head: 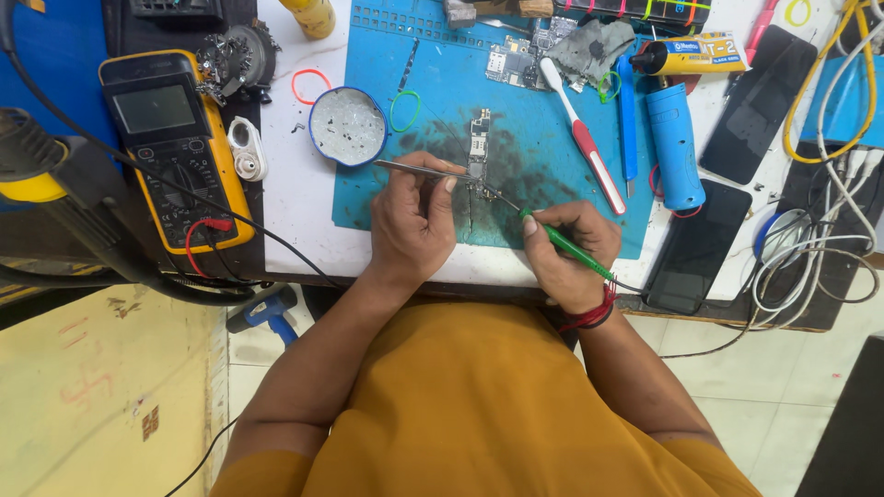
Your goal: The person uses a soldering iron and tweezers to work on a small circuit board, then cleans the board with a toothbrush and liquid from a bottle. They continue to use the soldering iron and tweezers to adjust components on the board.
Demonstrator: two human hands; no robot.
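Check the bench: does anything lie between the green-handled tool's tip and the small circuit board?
Nothing visible does. The right hand points the green-handled tool straight at the circuit board, which the left hand steadies with tweezers.

The circuit board (480, 147) parts are too small to tell apart
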